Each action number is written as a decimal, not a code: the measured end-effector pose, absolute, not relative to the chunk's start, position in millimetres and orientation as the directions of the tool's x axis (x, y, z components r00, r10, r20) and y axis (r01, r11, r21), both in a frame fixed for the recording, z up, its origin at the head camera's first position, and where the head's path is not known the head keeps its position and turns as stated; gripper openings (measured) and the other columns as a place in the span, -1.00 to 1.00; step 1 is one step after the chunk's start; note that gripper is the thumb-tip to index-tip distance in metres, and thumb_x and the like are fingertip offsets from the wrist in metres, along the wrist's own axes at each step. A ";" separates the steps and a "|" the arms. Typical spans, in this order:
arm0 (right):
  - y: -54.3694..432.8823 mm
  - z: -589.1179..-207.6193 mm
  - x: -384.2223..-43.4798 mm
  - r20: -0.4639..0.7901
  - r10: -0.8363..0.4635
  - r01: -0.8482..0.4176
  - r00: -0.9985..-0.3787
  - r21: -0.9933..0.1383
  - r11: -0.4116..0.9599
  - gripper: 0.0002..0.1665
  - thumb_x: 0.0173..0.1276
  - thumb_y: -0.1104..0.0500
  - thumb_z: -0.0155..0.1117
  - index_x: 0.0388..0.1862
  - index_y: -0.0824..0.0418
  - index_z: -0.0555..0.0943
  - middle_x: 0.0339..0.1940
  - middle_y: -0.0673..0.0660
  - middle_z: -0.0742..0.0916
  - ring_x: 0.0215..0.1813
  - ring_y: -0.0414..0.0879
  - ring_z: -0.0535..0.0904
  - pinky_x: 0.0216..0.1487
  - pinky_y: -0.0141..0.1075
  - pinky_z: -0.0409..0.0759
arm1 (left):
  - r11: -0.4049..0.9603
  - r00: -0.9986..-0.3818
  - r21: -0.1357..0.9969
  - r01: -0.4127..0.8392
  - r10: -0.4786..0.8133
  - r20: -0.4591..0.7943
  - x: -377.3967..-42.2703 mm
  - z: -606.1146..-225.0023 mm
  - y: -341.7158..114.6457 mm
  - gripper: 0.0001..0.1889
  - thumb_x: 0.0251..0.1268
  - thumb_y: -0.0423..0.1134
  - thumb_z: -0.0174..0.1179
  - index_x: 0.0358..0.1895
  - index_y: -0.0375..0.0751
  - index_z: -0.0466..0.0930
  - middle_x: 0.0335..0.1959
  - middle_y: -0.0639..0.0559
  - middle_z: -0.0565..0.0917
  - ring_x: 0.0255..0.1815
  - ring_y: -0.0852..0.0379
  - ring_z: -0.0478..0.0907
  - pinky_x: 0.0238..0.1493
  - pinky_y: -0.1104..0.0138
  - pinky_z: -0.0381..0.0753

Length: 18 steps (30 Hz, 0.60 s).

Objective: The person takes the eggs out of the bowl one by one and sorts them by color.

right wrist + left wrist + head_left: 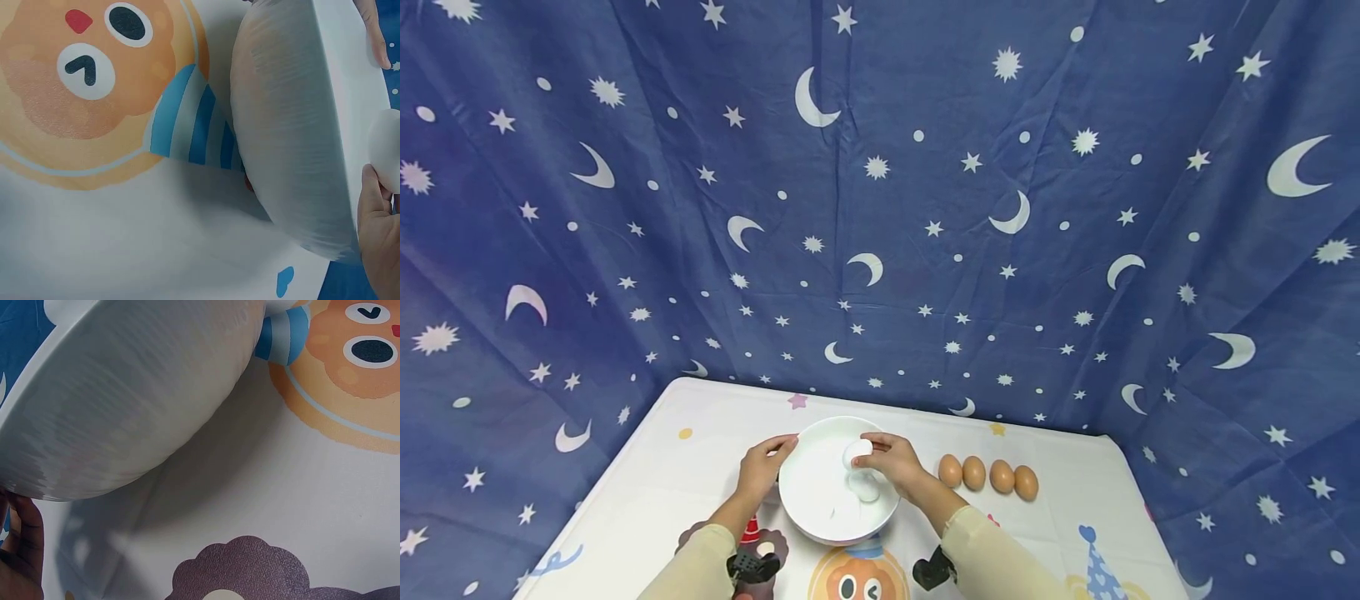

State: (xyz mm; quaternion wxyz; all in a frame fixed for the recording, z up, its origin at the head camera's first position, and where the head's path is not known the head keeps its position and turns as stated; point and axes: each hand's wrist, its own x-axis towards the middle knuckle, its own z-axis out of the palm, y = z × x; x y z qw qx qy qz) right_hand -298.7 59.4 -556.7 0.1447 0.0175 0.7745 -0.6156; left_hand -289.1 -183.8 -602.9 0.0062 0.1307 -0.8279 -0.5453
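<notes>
A makeshift, curtained-off booth: a blue fabric backdrop (910,200) printed with white moons and stars hangs behind and on both sides of a surface (1075,492) dressed in white cartoon-print cloth, hiding any wider room.

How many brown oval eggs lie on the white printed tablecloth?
4, in one row right of the round white bowl: leftmost egg, second egg, third egg, rightmost egg. None appears hidden.

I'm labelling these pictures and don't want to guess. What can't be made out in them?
Right wrist: the frame's right edge cuts off the round white object the right hand holds.
Head: the pale shape in the white bowl is too small to identify.
Left wrist: the bowl's wall hides the inside; the left edge crops the left hand.
</notes>
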 end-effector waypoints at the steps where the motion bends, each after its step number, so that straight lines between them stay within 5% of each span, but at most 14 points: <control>1: 60.3 -556.4 -298.4 -0.243 -0.155 0.203 -0.957 -0.950 0.237 -0.31 0.02 0.35 0.58 0.18 0.37 0.58 0.00 0.20 0.69 -0.01 -0.09 0.63 0.05 -0.29 0.64 | 0.373 -0.966 0.904 -0.209 -0.224 -0.131 -289.3 -603.2 -183.8 -0.41 0.32 0.24 0.16 0.14 -0.17 0.65 0.08 -0.17 0.64 -0.16 0.10 0.62 -0.31 0.44 0.62; 18: 78.7 -548.4 -288.9 -0.284 -0.164 0.246 -0.945 -0.945 0.215 -0.30 -0.02 0.40 0.58 0.17 0.41 0.57 -0.01 0.23 0.73 0.02 -0.04 0.66 0.10 -0.27 0.63 | 0.376 -0.966 0.901 -0.217 -0.217 -0.142 -288.2 -600.3 -183.4 -0.48 0.38 0.13 0.16 0.15 -0.23 0.64 0.09 -0.20 0.64 -0.17 0.11 0.62 -0.30 0.44 0.62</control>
